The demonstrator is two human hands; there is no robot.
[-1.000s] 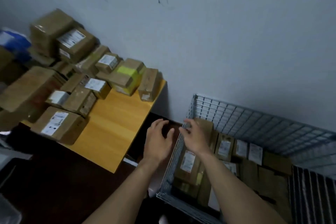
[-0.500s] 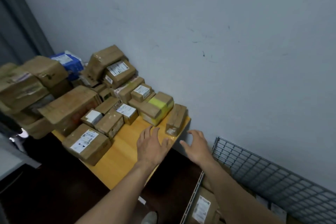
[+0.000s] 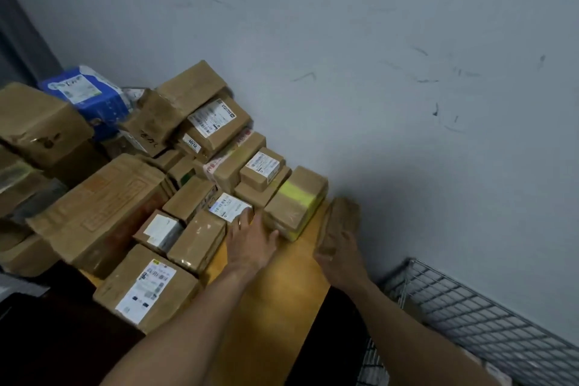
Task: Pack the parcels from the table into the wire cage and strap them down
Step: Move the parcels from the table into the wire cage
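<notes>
Many taped brown parcels are piled on the wooden table (image 3: 282, 298). A narrow brown parcel (image 3: 341, 213) stands at the table's right edge by the wall, blurred; my right hand (image 3: 341, 260) holds its near end, thumb on one side and fingers on the other. My left hand (image 3: 250, 240) lies flat with straight fingers. Its fingertips reach between a small labelled box (image 3: 230, 207) and the parcel with yellow tape (image 3: 296, 200). The wire cage (image 3: 470, 310) stands low at the right, only its top rim and mesh wall showing.
A blue packet (image 3: 84, 94) sits at the back left of the pile. A large labelled parcel (image 3: 147, 288) lies at the table's near left edge. The grey wall runs close behind the table and the cage. Dark floor shows between the table and the cage.
Both hands left the cage and moved up and left to the table. The right hand has reached the narrow parcel and taken hold of it; the left has slid forward to the yellow-taped parcel.
</notes>
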